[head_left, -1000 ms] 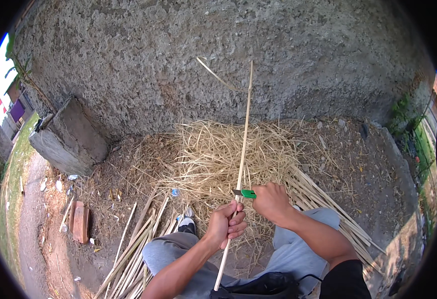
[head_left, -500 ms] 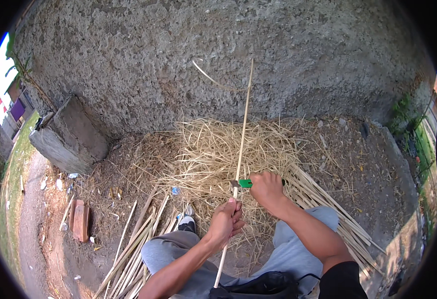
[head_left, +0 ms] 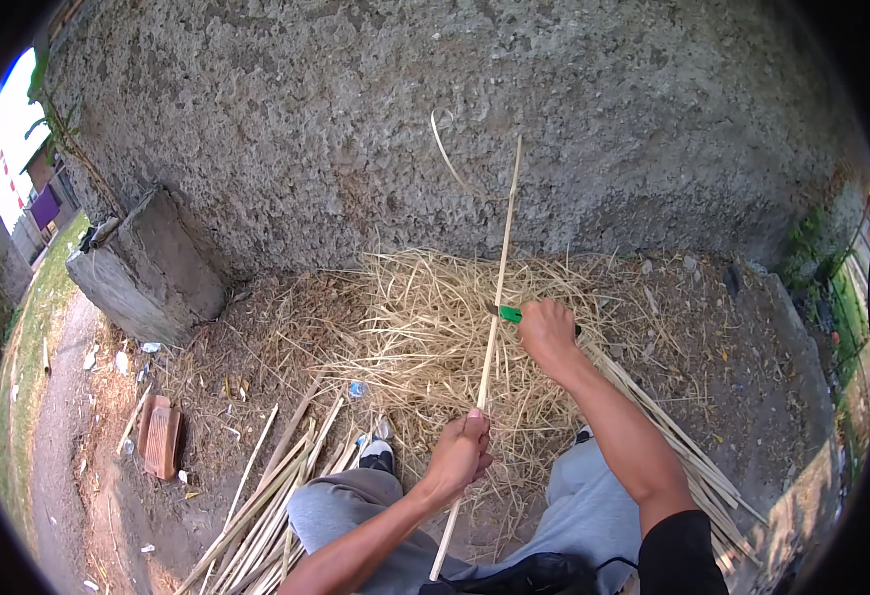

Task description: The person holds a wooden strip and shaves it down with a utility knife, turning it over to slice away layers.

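A long, thin pale strip, looking like split bamboo [head_left: 506, 248], points away from me toward the wall, its near end at my lap. My left hand [head_left: 458, 454] is closed around its lower part, thumb on top. Farther up the strip, my right hand [head_left: 548, 337] grips a knife with a green handle [head_left: 510, 313]. The dark blade lies against the strip, partly hidden by it. Beyond the blade, a thin curled shaving [head_left: 445, 154] arcs to the left of the strip's far end.
A heap of pale shavings [head_left: 425, 307] covers the ground before my feet. Bundles of strips lie at left [head_left: 256, 540] and right [head_left: 707, 476]. A rough wall [head_left: 435, 89] rises ahead. At left are a concrete block [head_left: 162, 268] and a reddish-brown ridged piece [head_left: 160, 441].
My right hand and the knife have slid up the strip, away from my left hand, which still holds it. The view has shifted slightly, and the curled shaving sits closer to the strip.
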Tool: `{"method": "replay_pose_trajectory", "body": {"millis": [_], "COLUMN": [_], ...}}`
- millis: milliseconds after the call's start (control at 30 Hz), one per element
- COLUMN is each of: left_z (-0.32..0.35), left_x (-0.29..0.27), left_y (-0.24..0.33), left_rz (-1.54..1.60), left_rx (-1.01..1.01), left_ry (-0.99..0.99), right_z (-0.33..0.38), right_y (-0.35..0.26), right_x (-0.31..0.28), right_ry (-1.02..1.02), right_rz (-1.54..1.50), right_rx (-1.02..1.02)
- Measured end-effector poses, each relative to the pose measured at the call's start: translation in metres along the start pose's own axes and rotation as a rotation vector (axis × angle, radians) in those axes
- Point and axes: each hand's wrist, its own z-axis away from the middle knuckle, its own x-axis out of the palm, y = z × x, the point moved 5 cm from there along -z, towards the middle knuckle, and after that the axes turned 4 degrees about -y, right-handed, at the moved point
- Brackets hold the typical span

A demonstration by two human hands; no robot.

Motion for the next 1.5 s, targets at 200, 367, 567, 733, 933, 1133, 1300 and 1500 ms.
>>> {"method": "replay_pose_trajectory", "body": {"millis": [200,367,567,733,933,1133,1300,1500], "left_z": [-0.002,-0.006,0.001,-0.007,-0.014,-0.014,-0.013,-0.01], "left_x": [-0.014,-0.012,-0.018,-0.025,-0.034,-0.038,-0.05,-0.047], "left_y": [0.009,-0.008,0.011,0.003,-0.004,-0.006,-0.007,-0.013], "left_rz": [-0.038,-0.154,-0.182,-0.179,-0.428,-0.54,-0.464,-0.486], "left_rx": [0.031,0.088,0.038,0.067,0.132,0.149,0.102,0.023], "left_ry": [0.034,0.047,0.074,0.065,0.067,0.097,0.09,0.008], "right_z": [-0.039,-0.078,-0.114,-0.151,-0.196,-0.222,-0.22,-0.192], "right_y": [0.002,0.026,0.031,0.052,0.073,0.093,0.088,0.134], "right_x": [0.001,-0.002,0.006,0.001,-0.001,-0.003,0.001,0.033], "right_ry": [0.09,0.075,0.182,0.136,0.233,0.257,0.159,0.026], "right_rz": [-0.008,-0.029,0.009,0.015,0.004,-0.022,0.053,-0.472], "right_rx": [-0.045,0.097,0.083,0.138,0.2,0.306,0.232,0.342]}}
